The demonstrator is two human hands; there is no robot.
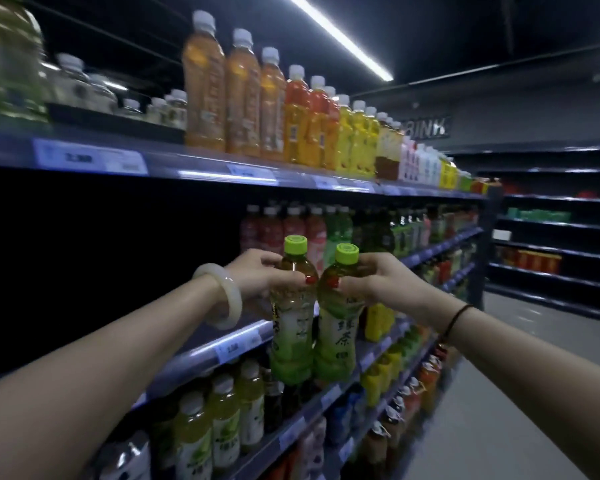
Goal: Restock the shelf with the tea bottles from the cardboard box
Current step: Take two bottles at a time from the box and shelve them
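Observation:
Two green tea bottles with lime caps hang side by side in front of the shelving. My left hand (257,275), with a pale bangle on its wrist, grips the neck of the left tea bottle (290,327). My right hand (378,282) grips the neck of the right tea bottle (336,337). Both bottles are upright and almost touching, held just in front of the middle shelf (222,344), whose left stretch is dark and bare. The cardboard box is out of view.
The top shelf (187,164) carries a row of amber, red and yellow drink bottles. Pink and green bottles stand deeper on the middle shelf to the right. Lower shelves hold several more drinks. The aisle floor (499,410) runs to the right, with dark shelving at the far end.

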